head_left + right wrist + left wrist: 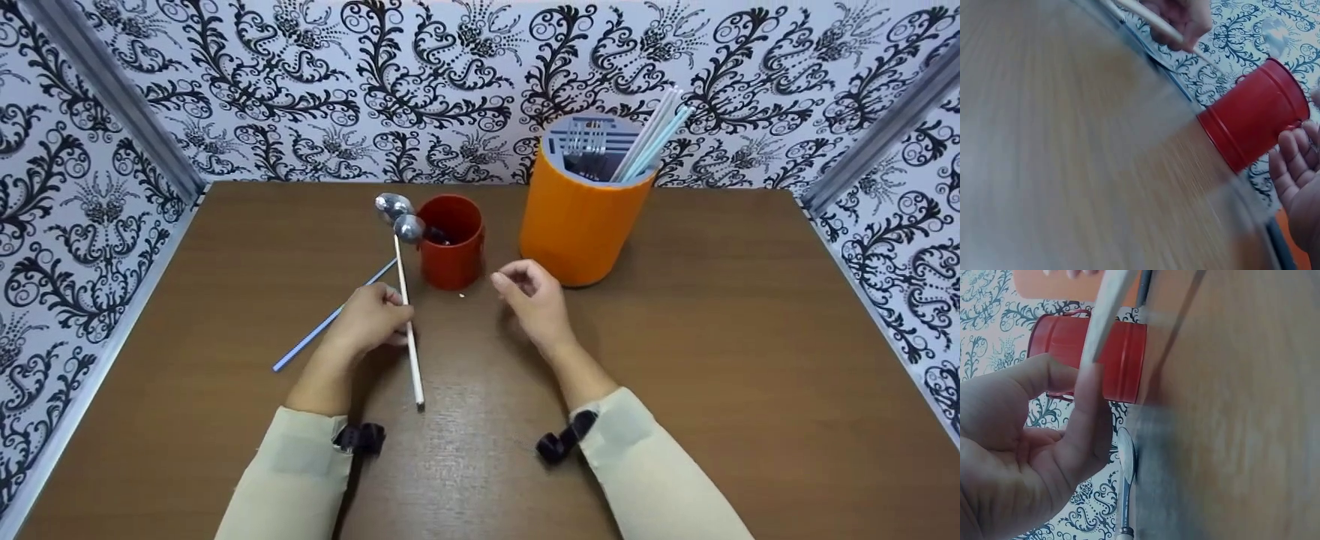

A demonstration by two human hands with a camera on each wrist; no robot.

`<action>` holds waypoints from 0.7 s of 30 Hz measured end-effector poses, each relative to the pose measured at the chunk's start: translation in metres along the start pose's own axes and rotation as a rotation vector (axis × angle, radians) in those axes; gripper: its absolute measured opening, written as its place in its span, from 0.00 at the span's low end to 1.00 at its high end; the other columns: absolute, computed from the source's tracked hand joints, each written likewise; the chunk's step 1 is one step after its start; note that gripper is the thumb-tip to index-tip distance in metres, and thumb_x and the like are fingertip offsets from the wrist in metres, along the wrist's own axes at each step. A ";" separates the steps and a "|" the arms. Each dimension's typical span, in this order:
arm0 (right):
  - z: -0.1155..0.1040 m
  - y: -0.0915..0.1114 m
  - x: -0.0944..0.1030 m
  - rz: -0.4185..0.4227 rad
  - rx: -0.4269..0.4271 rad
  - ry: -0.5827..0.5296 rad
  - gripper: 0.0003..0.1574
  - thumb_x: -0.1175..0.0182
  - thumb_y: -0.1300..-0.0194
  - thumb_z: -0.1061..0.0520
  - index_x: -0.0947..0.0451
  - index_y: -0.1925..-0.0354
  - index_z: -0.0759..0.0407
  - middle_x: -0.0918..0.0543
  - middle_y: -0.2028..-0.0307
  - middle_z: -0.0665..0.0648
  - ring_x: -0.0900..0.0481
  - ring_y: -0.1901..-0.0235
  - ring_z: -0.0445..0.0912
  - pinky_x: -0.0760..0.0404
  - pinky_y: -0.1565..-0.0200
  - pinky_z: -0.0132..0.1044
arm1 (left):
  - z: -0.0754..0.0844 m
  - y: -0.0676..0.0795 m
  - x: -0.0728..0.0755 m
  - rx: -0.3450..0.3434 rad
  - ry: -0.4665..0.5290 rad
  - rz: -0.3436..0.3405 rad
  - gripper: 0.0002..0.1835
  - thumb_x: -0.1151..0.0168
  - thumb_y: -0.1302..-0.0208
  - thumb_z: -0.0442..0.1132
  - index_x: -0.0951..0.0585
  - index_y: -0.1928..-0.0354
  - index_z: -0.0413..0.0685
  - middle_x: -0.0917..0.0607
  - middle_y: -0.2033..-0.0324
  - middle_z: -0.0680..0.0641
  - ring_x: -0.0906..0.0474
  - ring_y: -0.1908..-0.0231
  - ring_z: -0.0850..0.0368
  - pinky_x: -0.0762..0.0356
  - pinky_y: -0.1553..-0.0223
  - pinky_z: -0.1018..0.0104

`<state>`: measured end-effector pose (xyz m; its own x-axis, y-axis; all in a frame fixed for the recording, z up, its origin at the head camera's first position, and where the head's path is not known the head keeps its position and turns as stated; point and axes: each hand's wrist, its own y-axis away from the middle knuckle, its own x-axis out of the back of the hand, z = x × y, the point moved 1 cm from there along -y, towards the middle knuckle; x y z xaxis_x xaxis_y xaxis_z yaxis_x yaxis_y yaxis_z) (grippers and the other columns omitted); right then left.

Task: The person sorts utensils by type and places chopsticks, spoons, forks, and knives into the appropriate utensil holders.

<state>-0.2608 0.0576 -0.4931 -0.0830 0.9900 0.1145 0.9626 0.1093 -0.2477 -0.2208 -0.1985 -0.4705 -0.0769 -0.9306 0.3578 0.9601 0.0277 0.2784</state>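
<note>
A white chopstick [414,367] is pinched between the thumb and fingers of my left hand [373,319], its dark-ended tip toward me. My right hand [536,304] is beside the red mug [451,262], its fingers loosely bent around nothing. In the right wrist view those fingers [1292,163] come near the mug's handle; whether they touch it I cannot tell. Spoon bowls [394,205] show at the mug's left rim. Beyond the left hand lies a blue chopstick [319,337]. In the left wrist view a spoon [1126,458] is low beside the hand.
An orange cutlery holder [577,232] stands behind the right hand, with forks [586,142] and pale pink and teal sticks [652,146] in it. A small white speck [462,295] lies before the mug. Patterned panels [435,82] wall in the brown table [735,360].
</note>
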 end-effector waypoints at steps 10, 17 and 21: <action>-0.004 0.003 0.065 0.252 0.488 -0.091 0.22 0.31 0.33 0.50 0.21 0.62 0.71 0.21 0.64 0.54 0.21 0.68 0.40 0.18 0.64 0.30 | 0.007 0.002 0.004 -0.004 0.143 0.121 0.07 0.42 0.33 0.32 0.26 0.57 0.38 0.23 0.69 0.47 0.18 0.77 0.59 0.12 0.70 0.61; 0.007 -0.011 0.091 0.568 0.457 -0.183 0.56 0.20 0.53 0.30 0.29 0.44 0.69 0.25 0.53 0.61 0.23 0.58 0.52 0.21 0.59 0.32 | 0.014 0.005 0.006 -0.077 0.180 0.233 0.08 0.41 0.33 0.32 0.26 0.55 0.36 0.23 0.67 0.45 0.19 0.74 0.59 0.12 0.69 0.67; 0.015 -0.013 0.101 0.558 0.284 -0.014 0.74 0.22 0.55 0.24 0.41 0.27 0.65 0.31 0.36 0.59 0.31 0.37 0.58 0.24 0.43 0.41 | 0.019 0.007 0.005 -0.132 0.228 0.258 0.08 0.42 0.34 0.30 0.26 0.56 0.35 0.23 0.66 0.45 0.19 0.74 0.59 0.11 0.69 0.64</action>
<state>-0.2860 0.1575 -0.4928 0.4073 0.9055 -0.1185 0.7557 -0.4071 -0.5130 -0.2200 -0.1958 -0.4497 0.2203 -0.9569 0.1891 0.9676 0.2389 0.0817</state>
